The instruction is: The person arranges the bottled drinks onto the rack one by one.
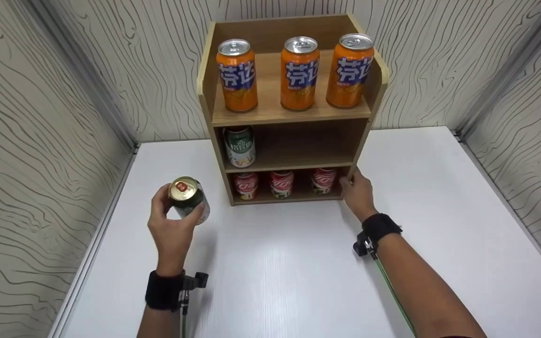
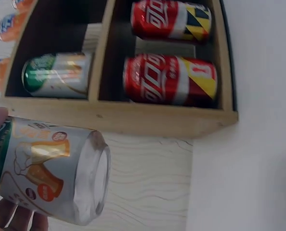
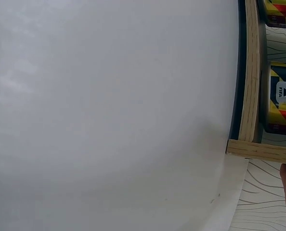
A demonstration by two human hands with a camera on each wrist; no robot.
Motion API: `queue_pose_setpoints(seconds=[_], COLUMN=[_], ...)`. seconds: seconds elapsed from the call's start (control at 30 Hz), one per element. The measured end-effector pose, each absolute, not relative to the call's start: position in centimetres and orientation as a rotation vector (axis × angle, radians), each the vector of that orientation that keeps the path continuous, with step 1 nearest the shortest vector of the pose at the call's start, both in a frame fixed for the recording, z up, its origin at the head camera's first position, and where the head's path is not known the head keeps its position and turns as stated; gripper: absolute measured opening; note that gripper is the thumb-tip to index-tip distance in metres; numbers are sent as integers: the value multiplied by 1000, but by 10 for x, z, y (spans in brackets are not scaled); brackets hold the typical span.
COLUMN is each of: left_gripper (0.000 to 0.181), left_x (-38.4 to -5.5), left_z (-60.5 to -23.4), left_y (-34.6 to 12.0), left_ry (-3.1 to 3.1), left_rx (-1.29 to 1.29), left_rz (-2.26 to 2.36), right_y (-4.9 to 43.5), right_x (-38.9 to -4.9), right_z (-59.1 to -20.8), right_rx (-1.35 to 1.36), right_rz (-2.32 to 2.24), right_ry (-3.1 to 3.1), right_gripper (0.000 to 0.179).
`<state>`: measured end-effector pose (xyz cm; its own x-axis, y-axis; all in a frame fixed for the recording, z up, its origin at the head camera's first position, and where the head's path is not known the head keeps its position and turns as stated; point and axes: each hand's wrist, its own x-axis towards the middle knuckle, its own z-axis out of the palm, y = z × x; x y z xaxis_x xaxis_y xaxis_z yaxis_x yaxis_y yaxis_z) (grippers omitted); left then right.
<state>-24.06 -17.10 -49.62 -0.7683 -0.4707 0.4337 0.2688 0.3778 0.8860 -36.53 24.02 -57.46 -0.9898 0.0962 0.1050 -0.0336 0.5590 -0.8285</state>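
Observation:
My left hand (image 1: 173, 237) grips a green-and-white drink can (image 1: 188, 201) with a gold top, thumb on one side and fingers on the other. It is held left of a small wooden shelf (image 1: 377, 91), tilted. In the left wrist view the can's silver base (image 2: 95, 178) points toward the right, beside the shelf's side panel (image 2: 148, 118). My right hand (image 1: 359, 195) holds the shelf's lower right side, thumb at the front edge. A matching green-and-white can (image 1: 240, 148) stands at the left of the middle tier.
Three orange soda cans, one in the centre (image 1: 300, 75), stand on the top tier. Three red cola cans, including a middle one (image 1: 282, 184), stand in the bottom tier. The shelf stands on a white table (image 1: 280, 272) against a wavy-patterned wall (image 1: 167, 61).

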Motion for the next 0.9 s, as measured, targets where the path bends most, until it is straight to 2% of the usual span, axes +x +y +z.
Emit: queue_pose_setpoints(seconds=[0.53, 0.9], left_gripper=[72, 71], left_x=[-255, -273], left_z=[-466, -457], left_y=[-117, -85], left_ry=[-1969, -1980], left_rx=[-139, -218], left_rz=[-1417, -1486], right_y=[239, 240], right_x=[-367, -366], right_z=[-574, -574], right_rx=[-49, -58], right_rz=[1410, 1403], right_ry=[-2623, -2643], right_gripper=[49, 51])
